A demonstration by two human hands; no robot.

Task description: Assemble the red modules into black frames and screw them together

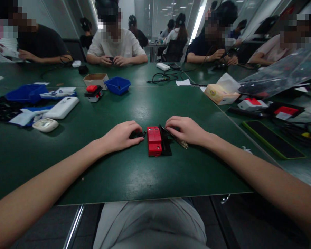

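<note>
Red plastic, glossy and upright to the eye, marks the block (154, 141) that lies on the green table (134, 169) between the two sets of fingertips, touched by neither as far as the view shows. The left hand (123, 136) has thumb and forefinger a narrow gap apart, bent about small dark pieces (138, 134) — whether they are gripped or just covered, I cannot tell. The right hand (189, 129) curls over thin rods (182, 142), its fingers bent; its hold is hidden too. To handle these well, I would rest both wrists on the table, keep the rods bunched under the right fingers so none roll, and pinch the dark pieces one by one, since they look easy to lose. Counting: one red block; one black flap (167, 145) just beside it, towards the right fingers; rods and dark pieces too blurred to number. Beyond the left fingertips stand two blue trays (118, 86), one cardboard box (95, 81) and one red-topped unit (93, 93); beyond the right ones, one tissue box (220, 93) — and, farther right, one green-edged panel (273, 140). Four people sit across the table.
</note>
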